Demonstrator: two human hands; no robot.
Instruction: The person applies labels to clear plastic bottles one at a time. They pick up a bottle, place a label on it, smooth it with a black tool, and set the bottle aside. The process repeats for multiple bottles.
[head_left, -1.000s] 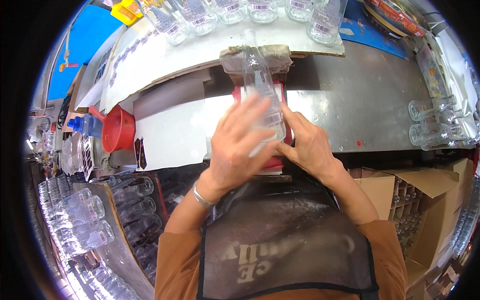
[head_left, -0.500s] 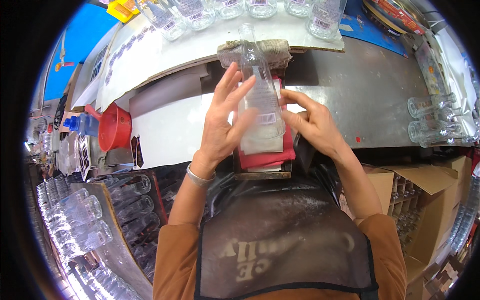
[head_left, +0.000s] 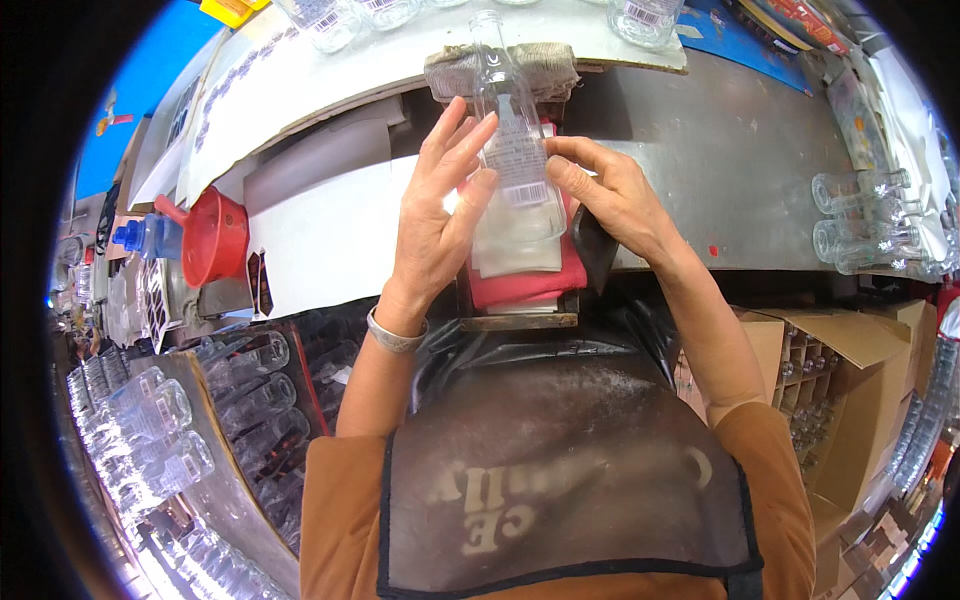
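Since the earlier frames both hands have moved further from the body, and the clear glass bottle [head_left: 512,140] is now more uncovered. Its long axis runs away from the person, neck pointing far, base near. The left hand [head_left: 437,215] presses it with spread fingers on one side; the right hand [head_left: 607,195] pinches the white label with fingertips. Under it lie a white cloth [head_left: 515,250] and a red cloth [head_left: 530,285]. A red funnel [head_left: 213,235] stands left; more bottles [head_left: 865,220] lie right on the grey metal worktop [head_left: 740,160].

bottle [head_left: 512,150] base behind fingers [head_left: 470,190]
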